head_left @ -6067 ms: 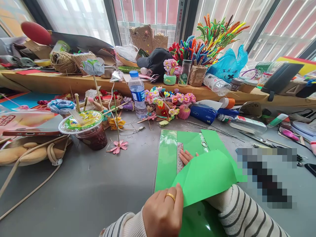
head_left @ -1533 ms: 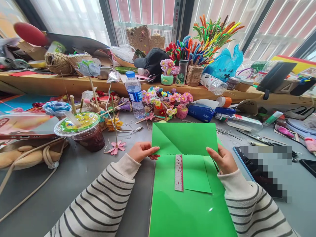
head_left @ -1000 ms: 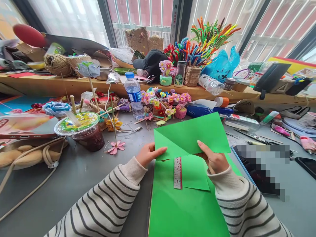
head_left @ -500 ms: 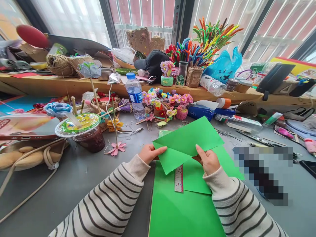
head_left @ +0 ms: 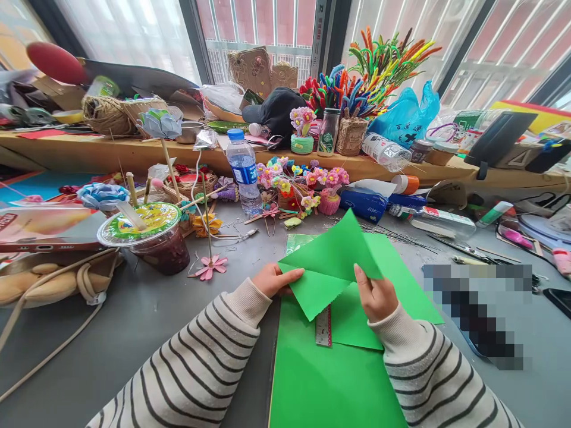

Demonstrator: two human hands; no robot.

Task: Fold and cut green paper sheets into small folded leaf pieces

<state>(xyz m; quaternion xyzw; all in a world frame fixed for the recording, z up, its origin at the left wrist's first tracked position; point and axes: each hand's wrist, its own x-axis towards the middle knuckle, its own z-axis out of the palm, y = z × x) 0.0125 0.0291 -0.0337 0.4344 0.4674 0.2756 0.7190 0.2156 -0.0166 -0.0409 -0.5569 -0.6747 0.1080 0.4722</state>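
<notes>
A creased sheet of green paper [head_left: 332, 252] is held up between my two hands, its upper right part bent. My left hand [head_left: 274, 279] pinches its left edge with the thumb on top. At the right edge, my right hand [head_left: 377, 295] grips it, the thumb lying over the front and the other fingers partly hidden. Below lie more green sheets [head_left: 330, 380], one with a torn-looking edge. A small ruler [head_left: 323, 328] with a pink border rests on them, its upper part covered by the held paper.
Left of my hands stand a lidded drink cup [head_left: 156, 249] and a pink paper flower [head_left: 209, 267]. A water bottle [head_left: 243, 178], crocheted flowers [head_left: 328, 181] and a blue packet [head_left: 366, 202] line the back. Scissors [head_left: 468, 249] lie to the right, near a blurred-out patch.
The upper right part of the held green paper has bent inward and its lower corner has dropped slightly. My right hand has turned a little; my left hand stays almost in place.
</notes>
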